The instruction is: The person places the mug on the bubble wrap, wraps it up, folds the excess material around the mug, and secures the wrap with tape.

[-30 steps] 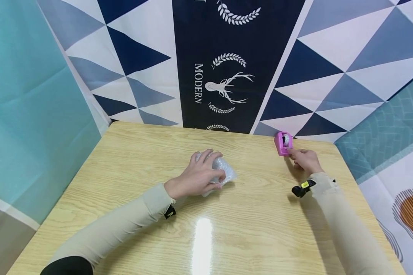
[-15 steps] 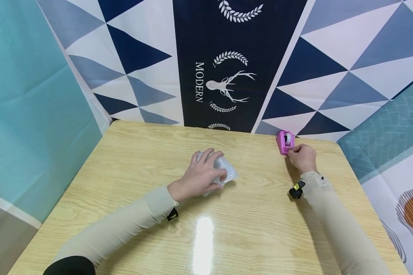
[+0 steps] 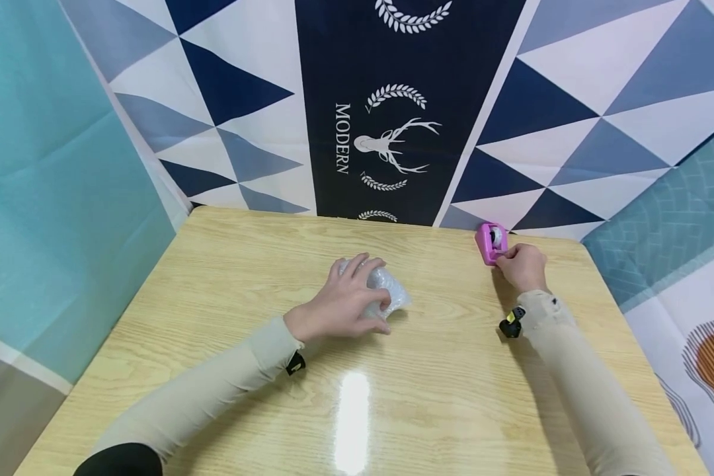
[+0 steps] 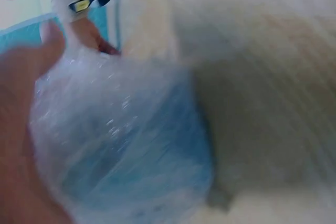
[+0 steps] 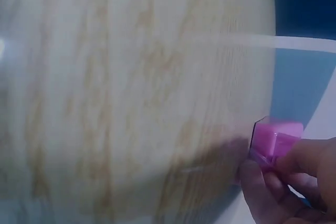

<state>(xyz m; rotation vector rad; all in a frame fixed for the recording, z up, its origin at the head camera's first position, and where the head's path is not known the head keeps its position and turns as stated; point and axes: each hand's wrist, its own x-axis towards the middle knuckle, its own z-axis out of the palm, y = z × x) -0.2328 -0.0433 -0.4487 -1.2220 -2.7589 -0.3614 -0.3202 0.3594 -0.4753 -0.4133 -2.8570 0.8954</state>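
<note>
A package in bubble wrap (image 3: 391, 291) lies mid-table, with something blue showing through its clear wrapping in the left wrist view. My left hand (image 3: 346, 301) grips it from above and the left, fingers curved over its top, covering much of it. Near the back right edge stands a pink tape dispenser (image 3: 486, 243) with a roll of clear tape (image 3: 496, 237) in it. The thumb and forefinger of my right hand (image 3: 523, 268) pinch the tape's end at the dispenser's front. In the right wrist view those fingertips are right at the pink dispenser's edge.
The wooden table (image 3: 262, 264) meets a patterned cloth backdrop (image 3: 387, 132) behind the dispenser. A teal cloth (image 3: 65, 185) hangs along the left side. Both wrists carry small black cameras, one of them the right wrist camera (image 3: 512, 322).
My right hand has turned at the wrist and drawn slightly left, its fingers staying at the dispenser's front. My left hand keeps its hold on the package; its thumb has shifted slightly.
</note>
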